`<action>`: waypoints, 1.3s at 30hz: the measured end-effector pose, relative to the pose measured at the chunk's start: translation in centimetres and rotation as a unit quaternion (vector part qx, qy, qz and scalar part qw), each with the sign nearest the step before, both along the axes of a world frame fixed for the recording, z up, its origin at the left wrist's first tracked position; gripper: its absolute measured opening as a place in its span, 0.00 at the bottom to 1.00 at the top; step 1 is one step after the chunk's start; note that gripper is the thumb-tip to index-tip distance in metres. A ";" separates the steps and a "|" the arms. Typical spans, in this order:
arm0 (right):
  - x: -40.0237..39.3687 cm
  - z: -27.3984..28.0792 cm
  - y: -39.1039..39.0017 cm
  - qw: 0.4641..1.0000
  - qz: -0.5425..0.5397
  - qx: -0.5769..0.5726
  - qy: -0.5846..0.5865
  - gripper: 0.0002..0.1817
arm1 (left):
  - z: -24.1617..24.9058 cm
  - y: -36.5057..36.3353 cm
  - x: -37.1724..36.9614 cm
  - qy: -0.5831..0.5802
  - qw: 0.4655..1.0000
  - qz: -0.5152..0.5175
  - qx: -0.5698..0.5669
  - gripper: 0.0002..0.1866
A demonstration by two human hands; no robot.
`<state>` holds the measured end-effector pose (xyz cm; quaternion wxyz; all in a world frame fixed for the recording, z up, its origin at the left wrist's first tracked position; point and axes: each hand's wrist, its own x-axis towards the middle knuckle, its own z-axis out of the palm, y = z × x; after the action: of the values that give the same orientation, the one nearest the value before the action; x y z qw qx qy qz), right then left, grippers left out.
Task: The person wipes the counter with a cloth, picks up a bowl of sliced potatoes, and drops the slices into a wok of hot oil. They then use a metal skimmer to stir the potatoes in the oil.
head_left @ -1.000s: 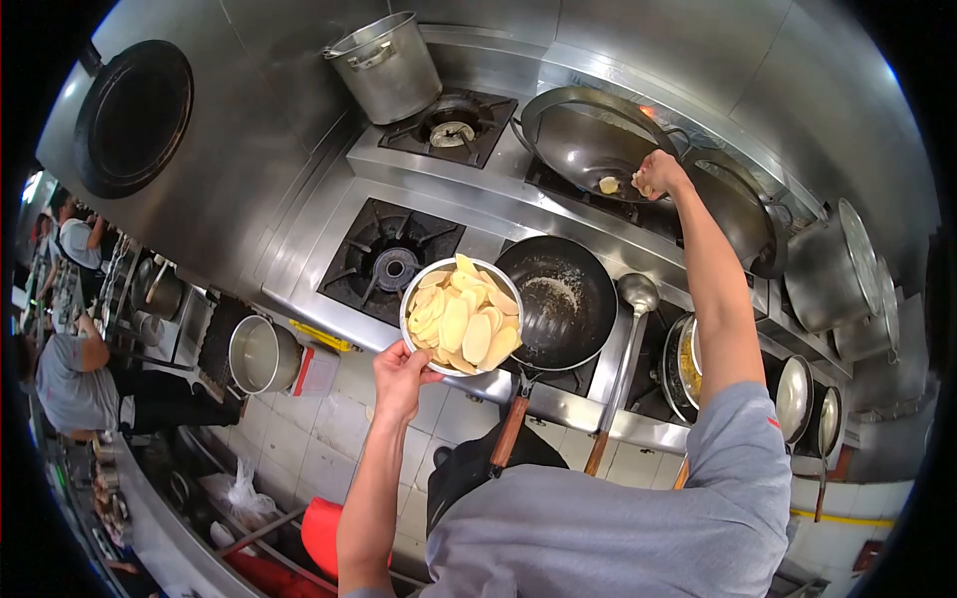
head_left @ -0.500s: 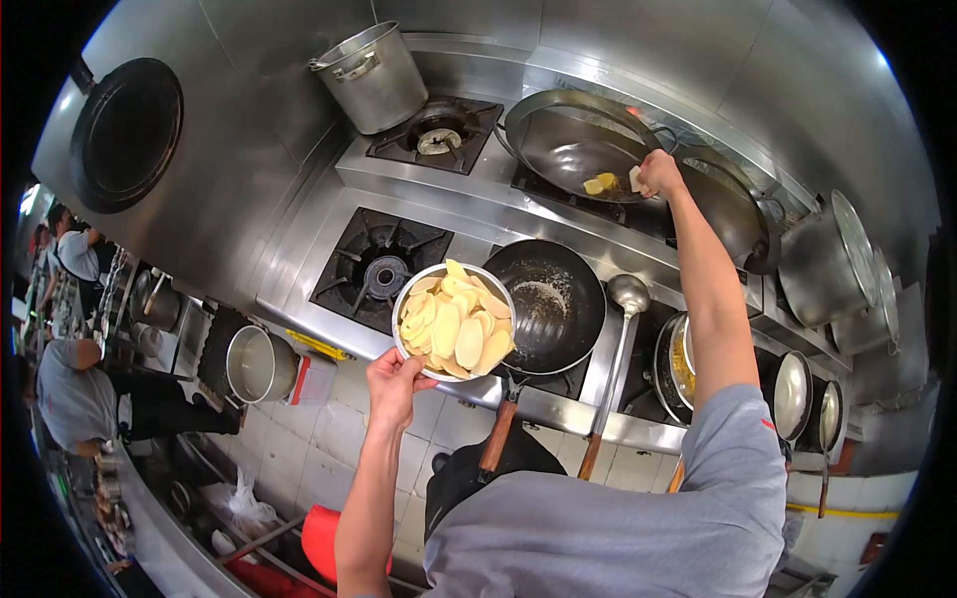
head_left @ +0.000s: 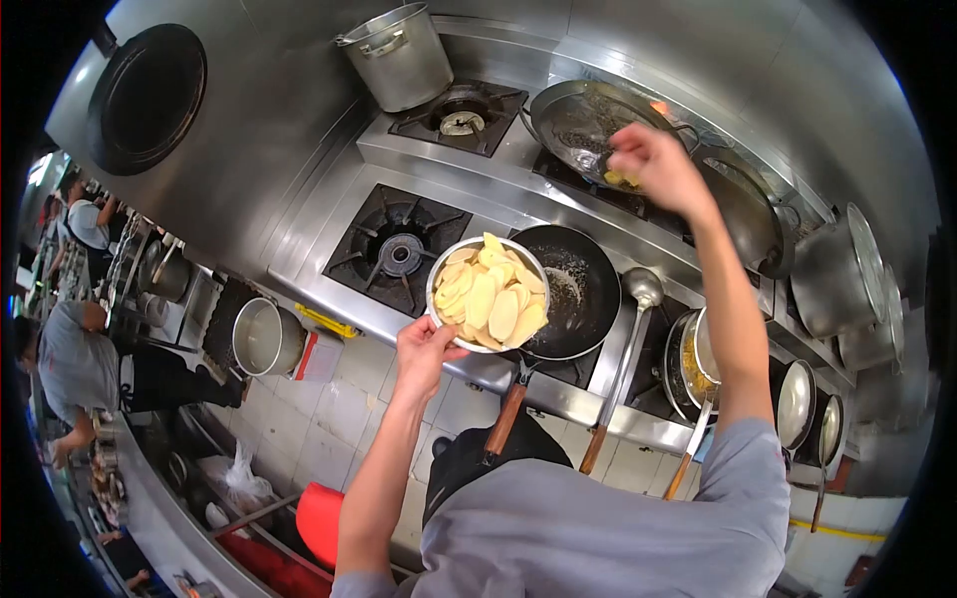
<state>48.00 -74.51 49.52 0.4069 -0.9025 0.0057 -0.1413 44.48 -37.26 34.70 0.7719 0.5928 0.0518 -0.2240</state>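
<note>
My left hand [head_left: 429,354] grips the near-left rim of a metal bowl [head_left: 435,304], thumb on the edge. Pale yellow oval slices [head_left: 483,297], some with brownish edges, heap above the rim. The bowl is over the left part of a black frying pan [head_left: 588,304] with whitish residue in its base. My right hand [head_left: 653,171] is over the near side of a large wok [head_left: 570,105] on the back range, its fingers blurred. Below the fingers, a few yellow pieces [head_left: 620,179] lie in the wok, partly hidden by the hand.
A long-handled ladle [head_left: 626,349] lies right of the pan. Another wok [head_left: 738,214] and large pots [head_left: 837,274] stand farther right. A tall pot [head_left: 399,60] is behind the left burner [head_left: 399,254]. A person in grey [head_left: 80,354] stands at far left.
My right hand has drawn back slightly from the wok's inside; the pale slice seen at its fingers no longer shows there. My left hand still holds the bowl. The whole view has shifted.
</note>
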 end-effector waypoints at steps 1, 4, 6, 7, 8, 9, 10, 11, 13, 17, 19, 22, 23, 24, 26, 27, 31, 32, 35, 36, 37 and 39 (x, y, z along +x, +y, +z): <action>-1.7 -0.2 3.7 0.997 0.053 -0.061 -0.015 0.18 | -0.1 -0.3 0.1 0.006 1.000 0.002 -0.008 0.03; -5.4 -4.2 12.0 0.972 0.135 -0.183 -0.066 0.26 | -0.5 -0.8 0.5 0.003 1.000 -0.008 -0.012 0.02; -7.5 -5.7 15.5 0.980 0.087 -0.178 -0.003 0.31 | -0.3 -1.4 0.7 0.000 1.000 -0.007 -0.022 0.02; -8.0 -6.4 16.7 0.980 0.085 -0.179 -0.003 0.31 | -0.3 -1.5 0.8 0.000 1.000 -0.002 -0.031 0.02; -8.4 -7.1 17.6 0.982 0.026 -0.188 0.003 0.30 | -0.5 -1.6 1.0 0.001 0.999 -0.005 -0.032 0.02; -8.5 -7.7 18.1 0.980 -0.034 -0.197 0.008 0.30 | -0.9 -1.9 1.3 0.000 0.999 0.001 -0.041 0.02; -8.5 -8.2 18.4 0.979 -0.036 -0.199 0.009 0.30 | -1.2 -2.1 1.5 0.000 0.999 0.007 -0.048 0.03; -8.5 -8.6 18.5 0.979 -0.064 -0.194 -0.010 0.29 | -0.6 -2.5 1.5 0.001 0.999 0.013 -0.052 0.03; -8.1 -9.9 18.6 0.972 -0.109 -0.200 -0.063 0.25 | -0.2 -3.1 1.7 0.005 0.998 0.014 -0.058 0.04; -7.6 -10.0 18.2 0.976 -0.123 -0.168 -0.064 0.24 | -1.0 -4.0 2.3 0.002 0.997 0.003 -0.077 0.05; -7.4 -9.6 17.5 0.994 -0.091 -0.060 0.012 0.21 | -1.4 -4.6 2.7 -0.004 0.997 -0.001 -0.076 0.05; -6.7 -10.2 15.8 0.997 -0.040 -0.037 -0.054 0.19 | -1.5 -5.8 3.1 -0.007 0.997 -0.007 -0.070 0.04; -6.4 -10.0 15.6 0.992 -0.055 -0.051 -0.101 0.17 | -1.3 -6.1 3.3 -0.001 0.998 -0.005 -0.065 0.04; -6.1 -9.7 15.1 0.992 -0.057 -0.051 -0.104 0.17 | -1.2 -6.5 3.5 -0.004 0.998 -0.007 -0.065 0.04; -5.2 -8.8 13.9 0.992 -0.099 0.054 -0.062 0.15 | -1.0 -7.3 3.8 0.007 0.996 -0.010 -0.091 0.03; -4.0 -9.7 12.7 0.981 -0.104 0.154 -0.057 0.13 | -0.9 -7.7 4.0 0.006 0.996 -0.009 -0.091 0.03; -0.2 -8.7 6.1 0.920 -0.132 0.348 -0.122 0.09 | -0.8 -8.8 4.8 0.003 0.996 -0.006 -0.094 0.03; -0.1 -7.3 4.0 0.921 -0.178 0.342 -0.059 0.08 | -1.0 -8.7 4.9 0.002 0.996 -0.005 -0.090 0.04; 2.5 -8.9 -5.1 0.940 -0.190 0.282 -0.034 0.13 | -1.0 -8.3 5.0 -0.006 0.997 0.008 -0.076 0.04; 3.3 -9.5 -7.8 0.944 -0.199 0.264 -0.002 0.17 | -0.9 -8.0 4.9 -0.005 0.997 0.012 -0.076 0.04; 3.6 -9.4 -9.3 0.949 -0.202 0.241 0.033 0.19 | -0.8 -7.7 4.6 -0.005 0.997 0.021 -0.077 0.04; 4.2 -9.6 -11.3 0.952 -0.204 0.216 0.072 0.20 | -0.8 -7.2 4.4 -0.001 0.997 0.032 -0.077 0.04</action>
<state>52.19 -85.80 39.94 0.5534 -0.7801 0.2492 -0.1517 48.88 -44.45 33.90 0.8221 0.5297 0.0520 -0.2019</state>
